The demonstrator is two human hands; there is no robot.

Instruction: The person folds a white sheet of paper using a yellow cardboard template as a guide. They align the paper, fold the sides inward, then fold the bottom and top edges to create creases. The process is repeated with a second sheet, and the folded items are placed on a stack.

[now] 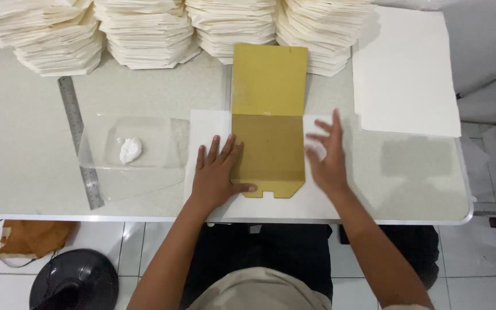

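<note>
Far to the left of my left hand I see a metal ruler. That hand lies flat and open, touching the yellow card. Just past it, my right hand is open on the white paper, holding nothing.

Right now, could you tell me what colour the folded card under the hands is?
Mustard yellow card, head view.
</note>
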